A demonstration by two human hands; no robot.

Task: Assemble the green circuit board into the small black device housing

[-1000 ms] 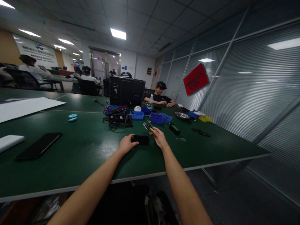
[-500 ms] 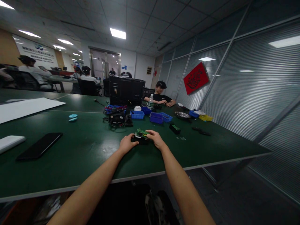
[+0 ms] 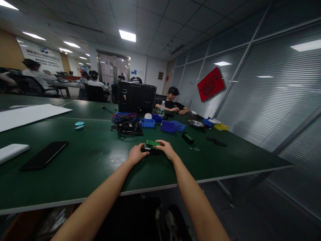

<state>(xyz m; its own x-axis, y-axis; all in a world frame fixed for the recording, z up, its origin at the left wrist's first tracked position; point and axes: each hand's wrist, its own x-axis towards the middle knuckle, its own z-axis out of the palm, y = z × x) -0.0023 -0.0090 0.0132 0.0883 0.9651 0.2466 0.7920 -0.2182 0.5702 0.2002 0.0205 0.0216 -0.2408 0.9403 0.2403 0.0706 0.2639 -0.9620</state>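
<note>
My left hand point(image 3: 136, 154) grips the left end of a small black housing point(image 3: 152, 152) that rests on the green table. A green circuit board point(image 3: 151, 143) sits tilted over this housing. Its right edge is pinched between the thumb and fingers of my right hand point(image 3: 166, 149). Part of the housing's right end is hidden by that hand. To the right stands another black case with a green board in it point(image 3: 188, 137), with small clear pieces point(image 3: 196, 149) lying near it.
Beyond my hands are a black boxy device with cables point(image 3: 125, 128), blue trays point(image 3: 147, 123), a bottle point(image 3: 162, 107) and a monitor point(image 3: 136, 97). A black phone-like slab point(image 3: 45, 155) and white case point(image 3: 12, 152) lie left. A metal dish point(image 3: 196, 124) stands right; a person point(image 3: 173, 102) sits beyond.
The circuit board has turned slightly and its upper face shows more. Both hands keep their places on the housing and board. The whole view has shifted a little.
</note>
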